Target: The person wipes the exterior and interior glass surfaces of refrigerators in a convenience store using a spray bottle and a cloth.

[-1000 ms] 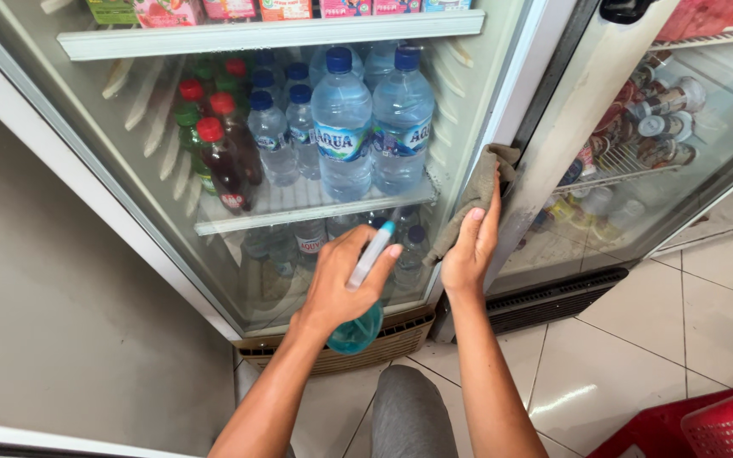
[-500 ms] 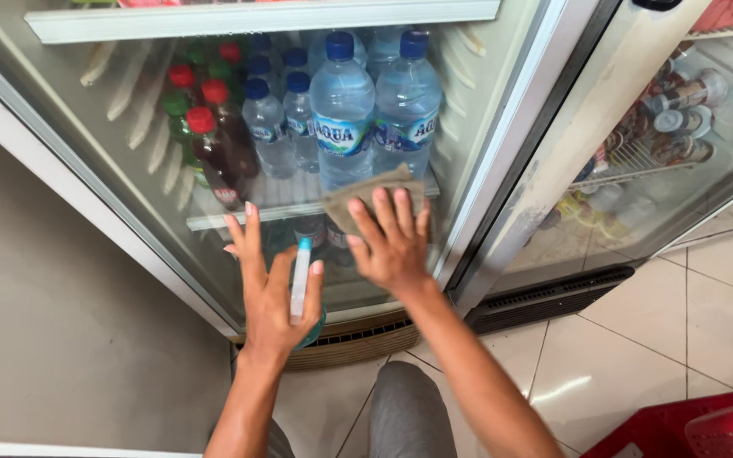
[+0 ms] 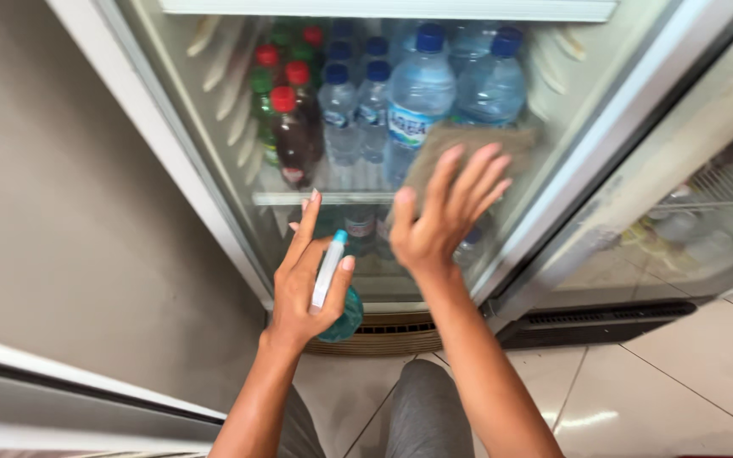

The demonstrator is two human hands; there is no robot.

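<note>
Nearest, the left hand (image 3: 309, 284) is wrapped around a spray bottle (image 3: 338, 298), held low before the fridge door (image 3: 553, 161). The right hand (image 3: 443, 216) presses a cloth (image 3: 468, 144) flat on the glass, fingers spread (no pinch). Wiping looks under way; next calls for sweeping across, over the bottles (image 3: 417, 102) behind

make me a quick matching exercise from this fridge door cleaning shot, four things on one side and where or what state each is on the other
Things:
1. spray bottle
2. cloth
3. red-capped bottles
4. large water bottles

Places or states:
A. pressed flat on the glass door under the right hand
B. on the shelf, blue caps, behind the glass
C. held in the grip of the left hand
D. at the left end of the shelf, dark drink inside

Pairs: 1-C, 2-A, 3-D, 4-B
</note>
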